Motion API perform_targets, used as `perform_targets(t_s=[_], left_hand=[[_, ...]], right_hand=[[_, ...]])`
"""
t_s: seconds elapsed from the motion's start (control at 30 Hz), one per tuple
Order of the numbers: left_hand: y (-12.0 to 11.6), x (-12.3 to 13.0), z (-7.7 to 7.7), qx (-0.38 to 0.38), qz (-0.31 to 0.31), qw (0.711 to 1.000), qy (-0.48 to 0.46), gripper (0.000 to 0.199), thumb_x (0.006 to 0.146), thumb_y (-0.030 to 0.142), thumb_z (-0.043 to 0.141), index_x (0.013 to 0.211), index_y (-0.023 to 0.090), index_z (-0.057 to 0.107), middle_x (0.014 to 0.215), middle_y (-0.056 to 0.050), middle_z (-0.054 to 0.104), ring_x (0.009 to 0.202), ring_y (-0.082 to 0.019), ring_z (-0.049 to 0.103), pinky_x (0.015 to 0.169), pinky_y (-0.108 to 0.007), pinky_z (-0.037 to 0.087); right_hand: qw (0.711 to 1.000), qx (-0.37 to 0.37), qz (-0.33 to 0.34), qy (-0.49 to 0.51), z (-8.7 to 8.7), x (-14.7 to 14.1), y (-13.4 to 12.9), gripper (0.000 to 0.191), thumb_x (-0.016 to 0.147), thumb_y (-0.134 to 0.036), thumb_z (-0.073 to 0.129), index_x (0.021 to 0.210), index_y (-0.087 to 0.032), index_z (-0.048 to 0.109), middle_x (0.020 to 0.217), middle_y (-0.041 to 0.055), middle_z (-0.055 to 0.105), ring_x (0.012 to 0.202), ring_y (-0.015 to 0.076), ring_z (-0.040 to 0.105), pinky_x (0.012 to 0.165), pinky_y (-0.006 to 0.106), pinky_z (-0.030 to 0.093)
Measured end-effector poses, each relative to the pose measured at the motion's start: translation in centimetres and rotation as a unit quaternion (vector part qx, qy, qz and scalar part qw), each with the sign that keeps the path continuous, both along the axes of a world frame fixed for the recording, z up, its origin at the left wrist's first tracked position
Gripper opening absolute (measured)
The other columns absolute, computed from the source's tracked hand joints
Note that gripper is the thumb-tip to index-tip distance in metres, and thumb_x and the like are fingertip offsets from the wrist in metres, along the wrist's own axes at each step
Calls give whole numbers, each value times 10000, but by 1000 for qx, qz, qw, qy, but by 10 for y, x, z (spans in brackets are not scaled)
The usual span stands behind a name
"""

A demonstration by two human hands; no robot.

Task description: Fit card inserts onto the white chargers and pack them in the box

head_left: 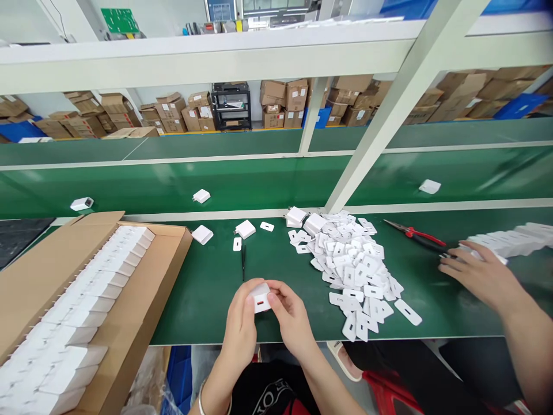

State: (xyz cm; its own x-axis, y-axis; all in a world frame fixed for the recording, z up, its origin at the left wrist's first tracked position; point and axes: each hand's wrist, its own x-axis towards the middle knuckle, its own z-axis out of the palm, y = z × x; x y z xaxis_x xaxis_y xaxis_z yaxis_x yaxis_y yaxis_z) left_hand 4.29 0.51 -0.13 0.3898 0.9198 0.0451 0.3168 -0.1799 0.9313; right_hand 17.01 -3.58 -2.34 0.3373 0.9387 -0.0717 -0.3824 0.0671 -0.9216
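Note:
Between my two hands, close to the table's front edge, is a white USB charger (260, 298) with its port side facing me. My left hand (242, 314) is closed on its left side, the thumb on the face. My right hand (291, 317) grips the right side with thumb and fingers. Just beyond lie black tweezers (243, 260), a small white cover plate (237, 244) and another white charger (245, 229). To the right spreads a heap of white cover plates (352, 265) with slots, and two chargers rest at its back edge.
At left stands an open cardboard box (168, 288) with rows of white chargers (82, 311). Red-handled pliers (415, 235) lie at right, near another person's hand (479, 271) touching a row of chargers (518, 239). A slanted white post (401, 104) rises behind the heap. Chargers sit on the green belt (259, 184).

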Motion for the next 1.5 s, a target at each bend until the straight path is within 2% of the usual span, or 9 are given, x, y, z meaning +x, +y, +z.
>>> perform_targets(t_s=[0.53,0.63,0.77,0.9,1.03,1.17,1.23,1.33,1.5], left_hand=[[3,-5,-8,103,-16,993,61,479,1102,484,340,1209,225,728,1128,-109,722,1026,-258,662,912,-398,511],[4,-6,-13,-4,33,999,-31,609,1087,599,255,1338,216,656,1230,-128,713,1044,-265,669,914,-401,522],[3,-8,-18,-202,53,962,-178,620,1053,658,358,1411,205,584,1327,-135,689,1093,-257,676,933,-371,545],[-4,-15,-20,-233,13,937,-259,638,1038,638,466,1563,276,469,1550,-113,545,1329,-261,587,1125,-378,480],[-8,-40,-8,-166,13,961,-220,697,1010,611,553,1602,273,407,1566,-146,520,1269,-285,628,1074,-405,523],[-4,-96,31,26,102,994,7,606,962,506,665,1483,254,488,1455,-144,582,1164,-282,668,962,-388,561],[2,-130,56,114,170,966,161,512,960,491,644,1387,239,518,1354,-128,636,1169,-299,668,990,-423,542],[18,-179,84,166,259,869,387,476,964,511,587,1328,211,526,1192,-121,695,1097,-342,682,947,-469,535],[42,-238,87,203,252,703,634,473,974,471,510,1242,92,602,1109,-191,677,1120,-418,615,946,-508,509]], right_hand=[[998,43,-37,18,-25,-19,3,360,902,-508,765,1088,-205,712,910,55,709,807,186,651,724,283,565],[995,87,-48,30,-28,-22,3,384,936,-539,726,1168,-233,722,1016,64,697,864,189,664,730,271,563],[991,126,-37,3,-30,-24,2,438,1018,-589,589,1337,-306,688,1243,85,670,1060,228,681,872,314,584],[987,138,33,-69,-31,-26,-1,477,1067,-547,513,1501,-357,572,1460,80,598,1328,256,597,1084,378,533],[976,103,102,-164,-31,-20,-1,494,1095,-476,465,1577,-366,468,1591,85,472,1325,238,593,1073,385,545],[930,14,30,-366,-43,13,15,492,1058,-512,486,1477,-263,552,1548,146,475,1241,291,615,1035,483,559],[864,-27,-41,-501,-54,37,27,584,1027,-569,469,1425,-159,588,1523,205,497,1407,406,477,1154,612,440],[798,-47,-85,-595,-71,66,42,703,1038,-579,362,1480,-56,521,1587,250,431,1473,440,402,1192,616,398],[748,-68,-78,-655,-87,74,47,758,1048,-561,304,1518,6,482,1606,275,419,1498,445,388,1198,594,398]])
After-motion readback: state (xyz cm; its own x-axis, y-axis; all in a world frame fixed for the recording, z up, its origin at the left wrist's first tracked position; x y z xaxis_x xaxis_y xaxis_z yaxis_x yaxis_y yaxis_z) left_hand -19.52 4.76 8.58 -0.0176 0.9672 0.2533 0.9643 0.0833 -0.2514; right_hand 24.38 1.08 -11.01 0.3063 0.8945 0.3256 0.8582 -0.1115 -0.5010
